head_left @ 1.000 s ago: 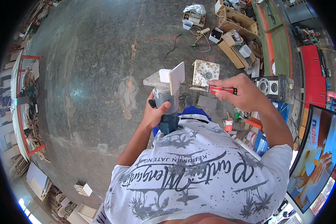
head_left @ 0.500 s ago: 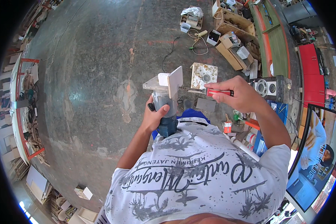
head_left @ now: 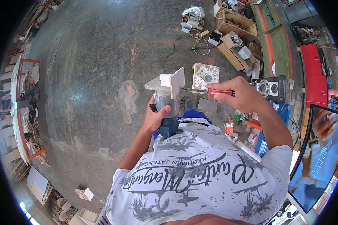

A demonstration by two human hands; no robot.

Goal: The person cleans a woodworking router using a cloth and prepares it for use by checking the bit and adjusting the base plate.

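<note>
Gripped in my left hand (head_left: 156, 116) is a small power trimmer (head_left: 167, 128) with a dark blue lower body and a clear sleeve, held upright against my front. Its pale base plate (head_left: 151, 84) faces up, with a small white block (head_left: 165, 80) and an upright white board (head_left: 177, 81) on it. My right hand (head_left: 234, 97) is closed around a red-handled screwdriver (head_left: 218, 92), held level with its shaft reaching left toward the upright board; whether the tip touches cannot be made out.
A stained white board (head_left: 202, 71), cords and cluttered boxes (head_left: 229, 52) lie on the concrete floor (head_left: 97, 82). At right are a green bench (head_left: 278, 48), speaker unit (head_left: 278, 89), red cabinets (head_left: 313, 82) and a screen (head_left: 315, 150). A red-framed rack (head_left: 36, 153) stands left.
Both hands, with the trimmer and screwdriver, have shifted slightly down in view since a second ago, and hardly at all since half a second ago. The picture on the screen has changed.
</note>
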